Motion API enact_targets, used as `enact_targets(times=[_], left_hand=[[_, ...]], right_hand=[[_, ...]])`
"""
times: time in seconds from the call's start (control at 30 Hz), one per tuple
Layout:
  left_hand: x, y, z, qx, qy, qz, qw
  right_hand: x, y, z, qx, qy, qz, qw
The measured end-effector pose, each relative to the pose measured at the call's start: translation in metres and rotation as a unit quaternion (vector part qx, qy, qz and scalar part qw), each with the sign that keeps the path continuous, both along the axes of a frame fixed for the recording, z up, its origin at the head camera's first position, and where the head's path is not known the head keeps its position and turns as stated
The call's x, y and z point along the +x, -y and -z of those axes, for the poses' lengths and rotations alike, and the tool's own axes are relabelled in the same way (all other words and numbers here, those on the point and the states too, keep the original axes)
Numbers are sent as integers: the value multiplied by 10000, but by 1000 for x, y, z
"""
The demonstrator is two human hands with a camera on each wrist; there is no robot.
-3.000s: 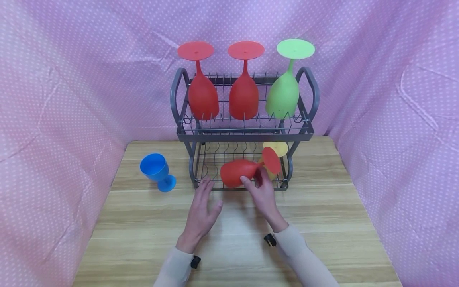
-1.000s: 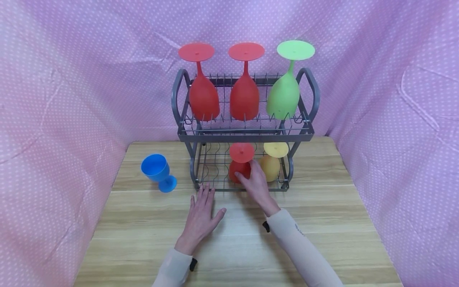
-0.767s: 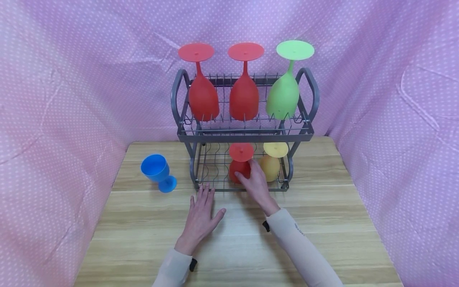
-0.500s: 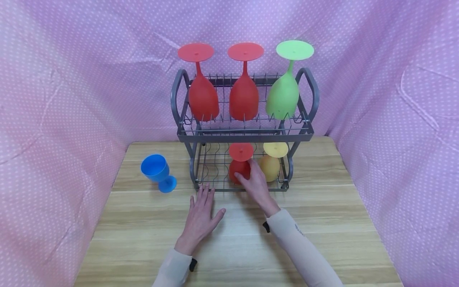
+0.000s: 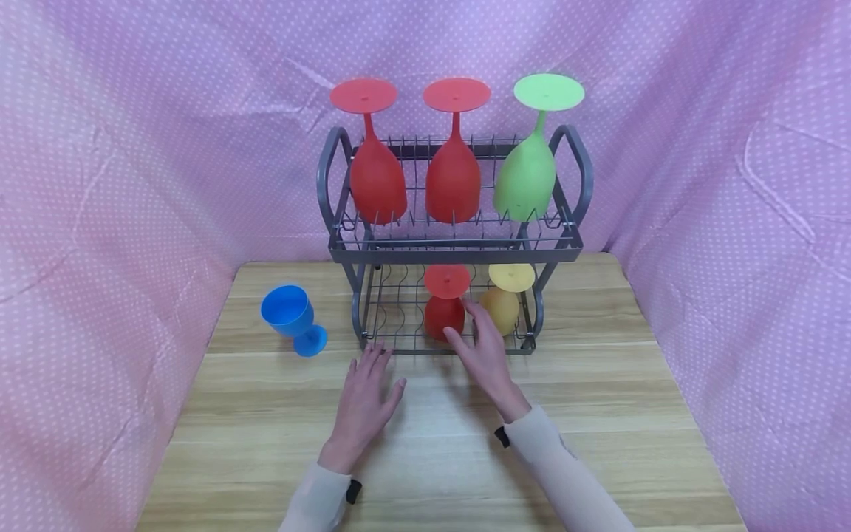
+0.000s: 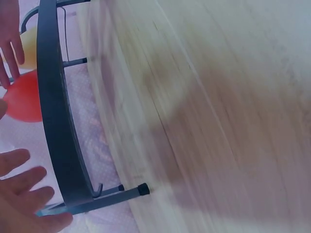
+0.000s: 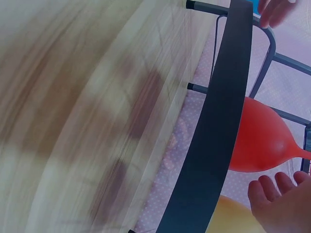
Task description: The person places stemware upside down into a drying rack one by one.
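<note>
A red wine goblet stands upside down on the lower tier of a dark two-tier dish rack. Just to its right, my right hand has its fingers spread beside the bowl. In the right wrist view, a small gap shows between those fingertips and the red bowl. My left hand is by the rack's lower front rail, fingers extended, fingertips at or very near the rail. A yellow goblet is also upside down, right of the red one, its lower side close to my right hand.
On the upper tier stand two red goblets and a green goblet, all upside down. A blue goblet leans on the wooden table left of the rack. Pink dotted cloth surrounds the table.
The red goblet, tilted in my right hand earlier, now stands inverted on the lower tier. My right hand has let go and drawn slightly back rightward; my left hand has shifted slightly left.
</note>
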State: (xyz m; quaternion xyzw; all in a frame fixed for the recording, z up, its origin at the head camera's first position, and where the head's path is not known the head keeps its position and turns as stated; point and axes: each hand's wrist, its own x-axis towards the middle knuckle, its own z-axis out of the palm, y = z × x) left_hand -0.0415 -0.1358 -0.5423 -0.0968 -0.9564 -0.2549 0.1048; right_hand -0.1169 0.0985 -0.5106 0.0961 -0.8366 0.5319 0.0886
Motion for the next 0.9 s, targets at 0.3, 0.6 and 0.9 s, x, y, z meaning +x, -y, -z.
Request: enact_targets(times=[0.3,0.6,0.9], left_hand=[[-1,18,-8,416,-1137,85,9926],[-6,42,-29,283,-1769,45,9838],[-19,69,-51,169,-2380,40,9711]], right_hand=[[20,-4,-1,2,-291,-85,9995],[35,-6,-4,69,-524,-169,9985],[47,-8,-1,121,-659,-317,9972]])
